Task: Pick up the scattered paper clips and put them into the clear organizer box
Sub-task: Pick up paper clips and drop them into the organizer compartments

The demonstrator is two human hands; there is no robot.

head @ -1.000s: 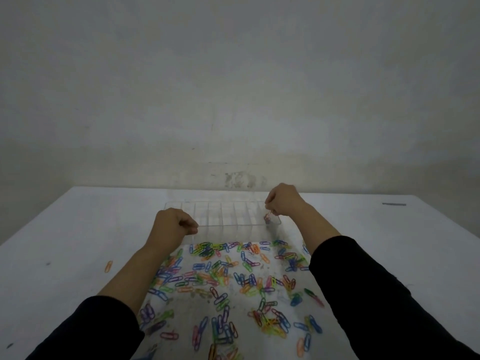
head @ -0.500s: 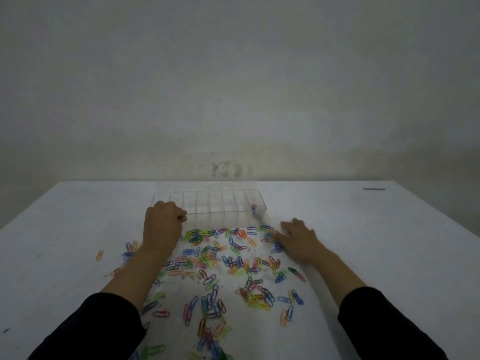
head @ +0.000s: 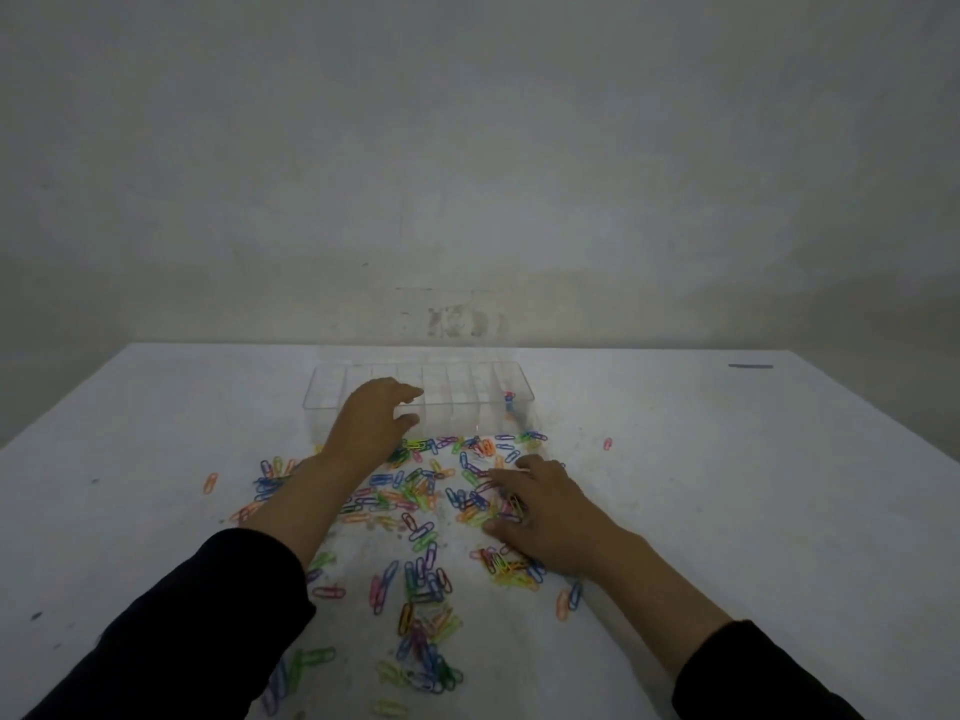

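Many coloured paper clips (head: 422, 532) lie scattered on the white table (head: 753, 511) in front of me. Behind them stands the clear organizer box (head: 324, 394), divided into several compartments, with a few clips (head: 509, 400) in its right-end one. My left hand (head: 371, 426) hovers at the box's front wall, left of centre, its fingers apart and pointing right, and I see nothing in it. My right hand (head: 543, 506) lies palm down on the clips at the right side of the pile, fingers spread.
A stray orange clip (head: 210, 482) lies apart on the left and a pink one (head: 607, 443) on the right. A short dark mark (head: 750, 365) sits near the table's far right edge. A bare wall rises behind the table.
My right hand came away from the box's right end and dropped onto the pile. My left hand, a fist before, has opened and moved right along the box's front.
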